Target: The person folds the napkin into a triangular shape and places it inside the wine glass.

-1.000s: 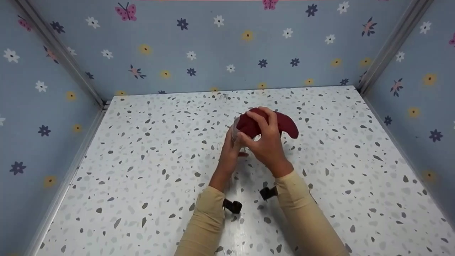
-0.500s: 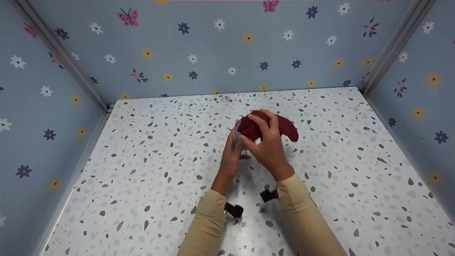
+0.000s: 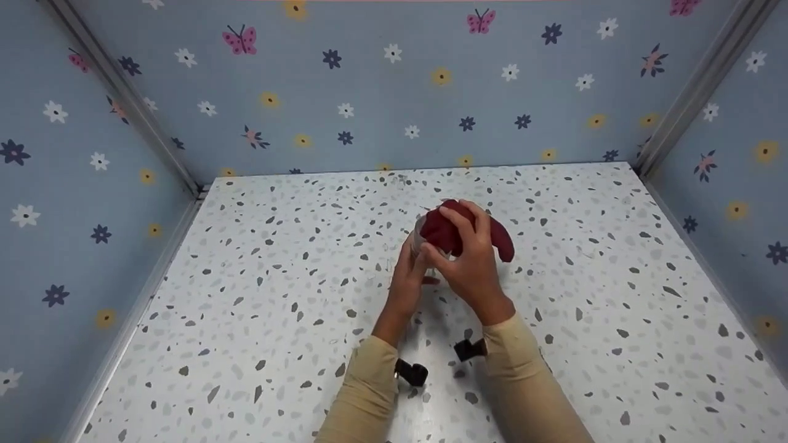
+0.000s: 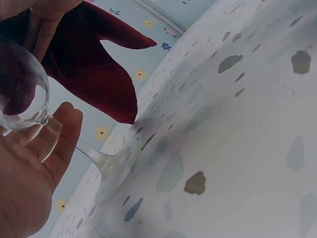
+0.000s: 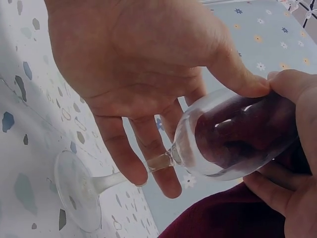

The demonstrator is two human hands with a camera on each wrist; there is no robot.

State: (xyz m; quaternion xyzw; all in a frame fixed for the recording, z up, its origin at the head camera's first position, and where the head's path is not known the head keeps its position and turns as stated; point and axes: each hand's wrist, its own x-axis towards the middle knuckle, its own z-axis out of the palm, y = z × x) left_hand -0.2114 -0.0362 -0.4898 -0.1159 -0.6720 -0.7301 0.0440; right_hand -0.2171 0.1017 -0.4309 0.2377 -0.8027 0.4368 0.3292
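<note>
My left hand (image 3: 404, 289) holds a clear wine glass (image 3: 418, 231) tilted above the table, its rim toward the right. In the right wrist view the left thumb presses the bowl, and the stem lies across the fingers. Part of a dark red cloth (image 3: 438, 232) is inside the bowl; the rest hangs out past the rim, as the left wrist view shows with loose cloth corners (image 4: 99, 74). My right hand (image 3: 477, 267) grips the cloth at the rim, its thumb near the left thumb. The glass foot (image 5: 77, 191) is close to the tabletop; whether they touch I cannot tell.
The white speckled table (image 3: 277, 320) spreads around both hands. Blue flowered panels (image 3: 394, 92) stand at the back and both sides, joined by grey metal corner posts (image 3: 123, 92). Small black camera mounts (image 3: 411, 373) stick out from the wrists.
The whole view has shifted slightly, so the scene sits lower in the picture. Both hands keep hold of the glass and cloth; the cloth's hanging end at the right has drooped a little.
</note>
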